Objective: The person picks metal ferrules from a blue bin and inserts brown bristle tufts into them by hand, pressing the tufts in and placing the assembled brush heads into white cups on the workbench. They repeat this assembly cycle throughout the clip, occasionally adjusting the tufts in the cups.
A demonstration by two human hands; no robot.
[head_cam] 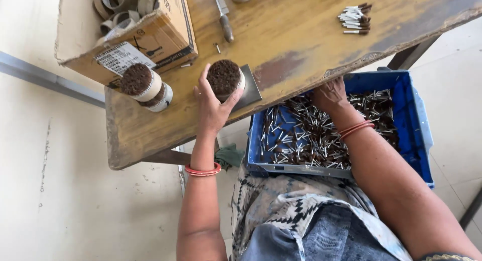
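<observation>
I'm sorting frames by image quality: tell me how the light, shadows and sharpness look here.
Head view: soft, even daylight, no hard glare; the pale floor at left looks nearly washed out. The wooden table casts shade over the blue crate, dimming the right hand there. The left hand and the round bundle it holds are sharp. Table edges bow slightly, a wide-lens effect.

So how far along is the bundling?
Two filled rings already stand by the cardboard box. The left hand holds a third packed ring on the table, while the right hand reaches into the blue crate. Many loose pieces remain there, and empty rings fill the box.
</observation>
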